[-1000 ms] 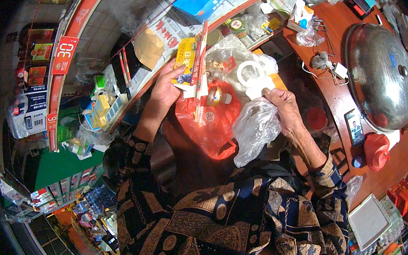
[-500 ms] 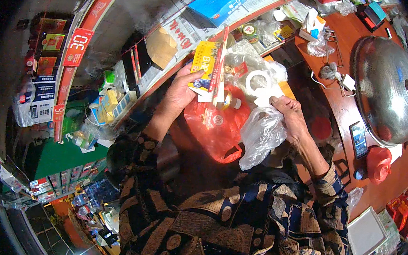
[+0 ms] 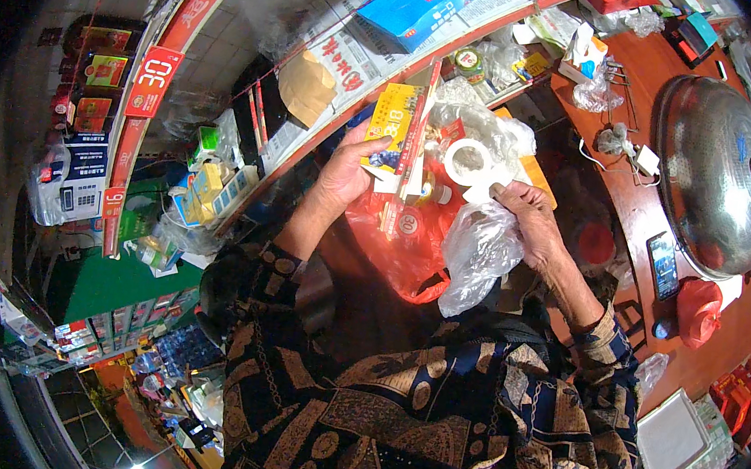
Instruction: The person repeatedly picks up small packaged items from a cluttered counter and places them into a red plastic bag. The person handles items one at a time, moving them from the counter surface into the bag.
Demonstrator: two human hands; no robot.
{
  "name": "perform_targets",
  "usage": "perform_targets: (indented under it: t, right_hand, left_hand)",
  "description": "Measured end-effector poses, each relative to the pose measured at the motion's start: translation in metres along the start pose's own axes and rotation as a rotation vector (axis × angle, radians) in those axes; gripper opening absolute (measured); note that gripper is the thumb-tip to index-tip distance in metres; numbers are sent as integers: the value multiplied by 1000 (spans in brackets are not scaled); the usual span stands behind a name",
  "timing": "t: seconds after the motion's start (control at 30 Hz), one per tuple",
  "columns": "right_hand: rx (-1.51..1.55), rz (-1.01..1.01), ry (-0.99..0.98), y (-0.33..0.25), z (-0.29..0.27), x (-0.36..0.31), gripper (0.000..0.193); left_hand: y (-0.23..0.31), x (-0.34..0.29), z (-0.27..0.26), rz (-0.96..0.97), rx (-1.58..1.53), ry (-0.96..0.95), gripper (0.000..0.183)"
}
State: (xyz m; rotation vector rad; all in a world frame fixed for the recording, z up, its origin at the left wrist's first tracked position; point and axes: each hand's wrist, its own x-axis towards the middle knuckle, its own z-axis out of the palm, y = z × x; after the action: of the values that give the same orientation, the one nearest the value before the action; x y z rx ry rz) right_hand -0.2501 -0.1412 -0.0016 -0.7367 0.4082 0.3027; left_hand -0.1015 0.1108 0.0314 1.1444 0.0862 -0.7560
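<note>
Holding yellow card (image 3: 388, 123) in left hand (image 3: 345, 173), clear bag (image 3: 482, 254) in right hand (image 3: 530, 220), maybe tearing it by hard pulling

Below the right hand (image 3: 529, 220), a glossy, crinkled, clear plastic bag (image 3: 482, 256); rightward, a smooth, shiny, silver domed metal lid (image 3: 713, 181).

Watching over my feed, I get a loud shirt (image 3: 358, 414): near-black and navy, covered in tan and brown ovals and angular blocks (pretty retro, if you ask me). Thin chain-like lines run along the left sleeve (image 3: 260, 350), and the right sleeve (image 3: 613, 348) has the same dark-and-tan print. Some paler whitish-blue patches show toward the right side. Left hand (image 3: 346, 168) and right hand (image 3: 526, 217) are both bare.
</note>
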Motion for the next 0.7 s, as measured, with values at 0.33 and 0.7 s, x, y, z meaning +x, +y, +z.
perform_targets:
  t: [0.33,0.7]
  right_hand:
    - [-32,-28,-37,1,11,6,16]
    - [-450,-295,-5,13,38,31,27]
  left_hand:
    - [-3,-1,2,20,138,19,46]
    - [-38,-13,22,-79,54,166,38]
